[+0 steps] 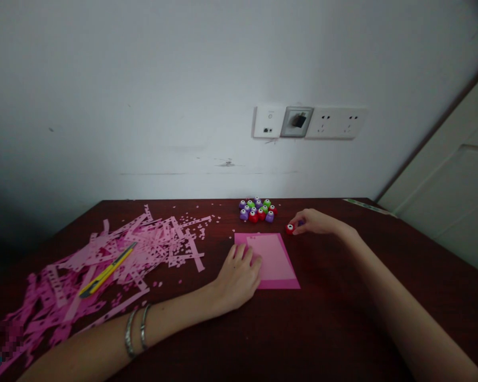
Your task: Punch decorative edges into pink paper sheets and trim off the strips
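1. Resting palm down across the near left part of the pale pink sheet, the left hand has its fingers a little bent and slightly parted, with nothing gripped in it.
2. The deep pink sheet lies under the pale pink sheet, showing past its edges, and both lie on the dark reddish counter.
3. Just beyond the far right corner of the pale pink sheet is the red punch — small, with a white-and-black spot like an eye on top.
4. The right hand is closed about that punch from its right side, thumb and fingers drawn together; a bit of purple shows by the fingers, and I cannot tell what it belongs to.
5. Beyond the pale pink sheet sits a tight cluster of punches in purple, green and red.
6. Left of the pale pink sheet spreads a heap of pink paper scraps — strips with punched holes, plus loose chips — and on the heap lies a yellow utility knife.
7. Farther beyond the pale pink sheet, the wall carries a row of sockets.
8. Two silvery bangles circle the left forearm.
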